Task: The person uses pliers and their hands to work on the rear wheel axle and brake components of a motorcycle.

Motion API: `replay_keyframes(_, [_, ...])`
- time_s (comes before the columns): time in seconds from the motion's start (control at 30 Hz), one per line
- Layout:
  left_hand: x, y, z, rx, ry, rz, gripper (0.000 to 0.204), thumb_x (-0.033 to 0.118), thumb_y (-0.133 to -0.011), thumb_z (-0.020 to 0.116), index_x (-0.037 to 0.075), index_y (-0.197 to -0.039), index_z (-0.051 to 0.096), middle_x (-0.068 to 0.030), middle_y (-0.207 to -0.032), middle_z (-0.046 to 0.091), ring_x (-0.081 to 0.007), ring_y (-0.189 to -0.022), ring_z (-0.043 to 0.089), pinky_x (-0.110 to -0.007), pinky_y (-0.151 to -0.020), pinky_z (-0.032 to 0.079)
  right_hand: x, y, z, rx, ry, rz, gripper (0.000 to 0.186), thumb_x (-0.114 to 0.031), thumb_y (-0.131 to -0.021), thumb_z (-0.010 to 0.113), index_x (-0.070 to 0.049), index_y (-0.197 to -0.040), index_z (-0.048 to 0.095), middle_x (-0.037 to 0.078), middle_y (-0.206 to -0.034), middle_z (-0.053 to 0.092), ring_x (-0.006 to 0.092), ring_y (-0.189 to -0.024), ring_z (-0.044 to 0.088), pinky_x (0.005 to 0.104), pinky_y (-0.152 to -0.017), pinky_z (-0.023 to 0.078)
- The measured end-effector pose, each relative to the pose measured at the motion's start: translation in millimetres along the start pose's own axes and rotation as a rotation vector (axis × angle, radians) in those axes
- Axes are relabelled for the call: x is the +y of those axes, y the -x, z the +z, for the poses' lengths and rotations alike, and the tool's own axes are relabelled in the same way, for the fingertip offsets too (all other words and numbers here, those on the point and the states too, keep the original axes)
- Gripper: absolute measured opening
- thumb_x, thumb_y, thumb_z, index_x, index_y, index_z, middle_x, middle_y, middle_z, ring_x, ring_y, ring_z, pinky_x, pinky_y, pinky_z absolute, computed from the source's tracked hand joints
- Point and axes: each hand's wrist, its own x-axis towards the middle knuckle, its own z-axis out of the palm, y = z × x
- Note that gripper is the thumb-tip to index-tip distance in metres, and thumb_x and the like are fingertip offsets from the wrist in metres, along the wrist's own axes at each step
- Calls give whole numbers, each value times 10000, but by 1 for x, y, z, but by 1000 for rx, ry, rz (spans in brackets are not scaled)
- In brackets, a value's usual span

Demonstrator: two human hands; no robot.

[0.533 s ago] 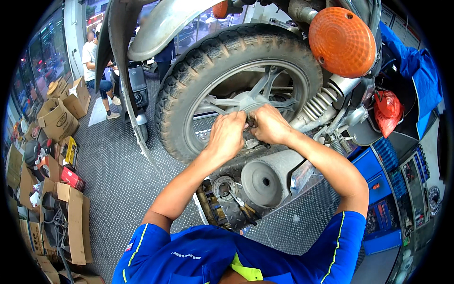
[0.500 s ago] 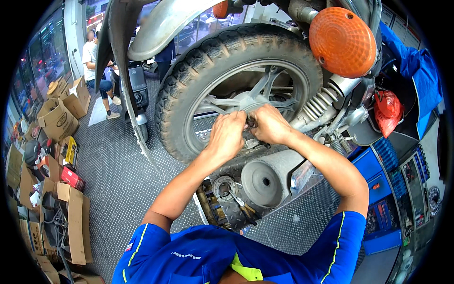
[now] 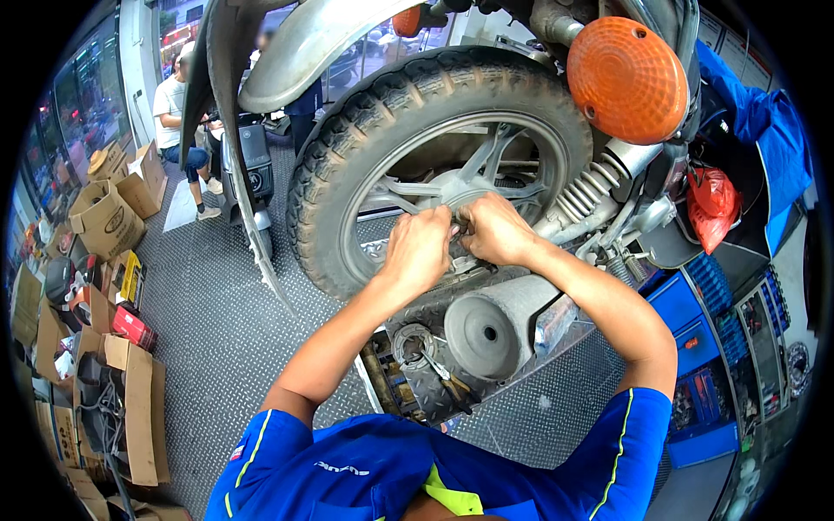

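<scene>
Both my hands are together at the hub side of a motorcycle's rear wheel (image 3: 317, 178). My left hand (image 3: 420, 245) has its fingers bent in at the axle area. Close on its right, my right hand (image 3: 497, 227) is curled with its thumb and fingers pinched together. Some small dark part shows between the fingertips, too hidden to name. Behind them is the grey spoked hub (image 3: 465, 182). Below my hands sits the round grey end of the exhaust muffler (image 3: 486, 334). A coil-spring shock absorber (image 3: 599, 187) stands right of the wheel.
Pliers (image 3: 447, 373) and a ring-shaped metal part (image 3: 413, 346) lie on the lift platform (image 3: 426, 391). An orange turn signal (image 3: 627, 80) hangs at upper right. Cardboard boxes (image 3: 109, 217) line the left. A seated person (image 3: 178, 113) is beside a scooter (image 3: 252, 165). Blue tool cabinets (image 3: 673, 308) stand right.
My hands stay at the hub, with only slight finger movement. The seated person in the background has shifted a little.
</scene>
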Motion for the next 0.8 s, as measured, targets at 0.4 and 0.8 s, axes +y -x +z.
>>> replay_keyframes(0.4, [-8,16,7,221,168,-107,329,174,-886,792,-17,-948,532,-213,-828,658,-445,-752,643,-525,-692,492,3,2,1,22,-42,-7,104,-33,-663,722,25,-734,672,284,-768,653,488,-798,653,538,-704,510])
replay_keyframes(0.8, [-36,17,26,139,703,-741,766,347,-930,825,-201,-1273,413,-243,-1066,703,-230,-883,721,-304,-730,584,4,-3,3,11,-24,-35,177,-47,-678,760,26,-815,674,250,-771,663,452,-783,666,485,-681,516])
